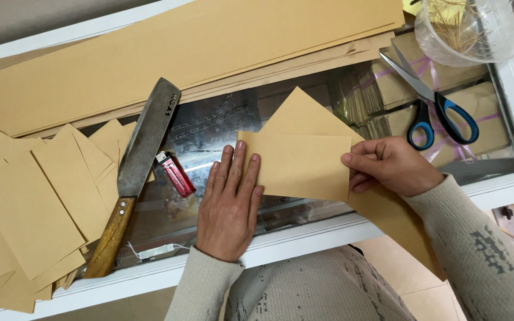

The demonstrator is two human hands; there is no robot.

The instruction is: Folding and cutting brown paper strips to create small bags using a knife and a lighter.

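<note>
Your left hand (230,199) lies flat, pressing the half-folded brown paper (295,160); your right hand (388,166) pinches its edge. Folded sheets (31,208) already stacked left; uncut paper (150,53) remains.

The clear bowl (477,27) and paper stack (25,214) run off frame.

Cleaver (140,156), red lighter (175,173), scissors (434,107) and plastic bowl (477,30) lie about.

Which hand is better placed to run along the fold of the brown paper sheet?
Probably the left hand: it lies flat on the folded brown paper sheet, fingers free. The right hand is pinching its right edge.
</note>
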